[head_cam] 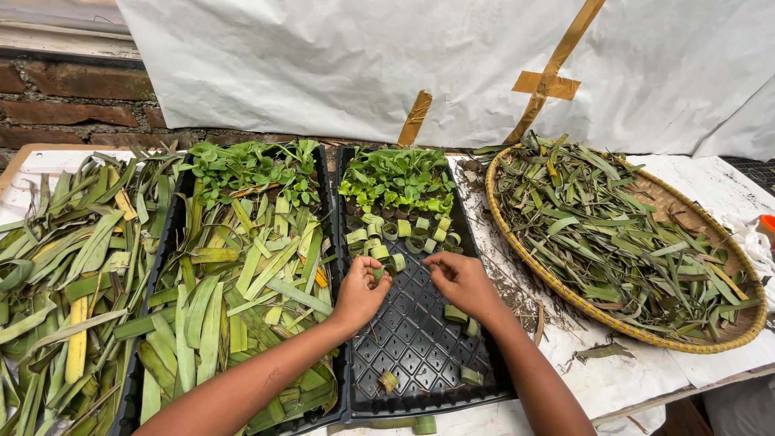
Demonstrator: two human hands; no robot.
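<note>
Left hand (pixel 360 292) over black cell tray (pixel 420 339), fingers pinched on small green leaf ring (pixel 379 273). Right hand (pixel 462 282) just beside, fingertips curled at ring's right; whether touching, cannot tell. Ring sits between both hands, at front edge of rows of leaf rings (pixel 397 236) filling tray's far part. Seedlings (pixel 397 179) behind rings. Loose rings near right wrist. Left: second tray with cut leaf strips (pixel 242 282). Right: woven basket (pixel 529 250) of leaf scraps on white surface (pixel 613 379).
</note>
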